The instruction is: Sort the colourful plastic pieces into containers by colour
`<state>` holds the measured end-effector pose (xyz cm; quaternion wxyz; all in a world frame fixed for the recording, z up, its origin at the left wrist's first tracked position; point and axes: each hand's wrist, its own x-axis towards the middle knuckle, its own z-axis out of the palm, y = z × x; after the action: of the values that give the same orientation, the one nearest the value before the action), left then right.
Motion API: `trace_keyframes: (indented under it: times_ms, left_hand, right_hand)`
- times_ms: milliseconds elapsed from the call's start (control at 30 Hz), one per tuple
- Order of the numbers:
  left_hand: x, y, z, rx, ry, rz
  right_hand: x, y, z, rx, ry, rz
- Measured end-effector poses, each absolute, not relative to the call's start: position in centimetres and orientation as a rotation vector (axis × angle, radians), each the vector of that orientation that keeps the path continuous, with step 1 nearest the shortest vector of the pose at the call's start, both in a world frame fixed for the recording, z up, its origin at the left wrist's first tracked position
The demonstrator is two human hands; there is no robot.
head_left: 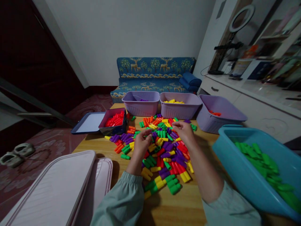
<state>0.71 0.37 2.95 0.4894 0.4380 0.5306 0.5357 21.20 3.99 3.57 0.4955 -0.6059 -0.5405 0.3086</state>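
Bullet-shaped plastic building pieces (162, 133) in red, yellow, green, purple and orange lie in a loose heap on the wooden table (174, 204), several joined side by side. My left hand (142, 143) hovers over the left middle of the heap, with thumb and fingers slightly apart and no piece visible between them. At the heap's right far side, my right hand (184, 132) has its fingertips pinched together; anything held there is too small to make out. Joined green pieces (173, 184) rest near the heap's front edge.
Behind the heap stand a purple bin (141, 108), a second bin (180, 110) with yellow pieces and a third bin (211, 121) with orange-red ones. A blue tub (235, 163) holds green pieces. Left are a tin (115, 129) of red pieces and stacked lids (58, 185).
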Motion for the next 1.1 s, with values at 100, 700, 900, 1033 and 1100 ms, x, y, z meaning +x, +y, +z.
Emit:
trace_keyframes:
  times_ms: [100, 700, 900, 1033, 1100]
  left_hand:
    - [0.7, 0.4, 2.6, 1.295, 1.347, 1.284]
    - [0.6, -1.6, 5.0, 2.238, 1.333, 0.565]
    - [0.5, -1.3, 4.4, 2.241, 1.403, 0.542]
    - [0.6, -1.2, 4.4, 2.230, 1.424, 0.535]
    - [0.6, -1.3, 4.5, 2.245, 1.409, 0.544]
  right_hand:
    - [20.7, 3.4, 2.2, -1.619, -1.648, 0.412]
    - [20.7, 2.1, 4.7, -1.801, -1.891, 0.198]
    - [21.6, 0.6, 7.1, -1.852, -2.249, 0.533]
    - [20.8, 0.1, 6.4, -1.767, -2.381, 0.699]
    - [20.2, 0.1, 6.1, -1.767, -2.404, 0.682]
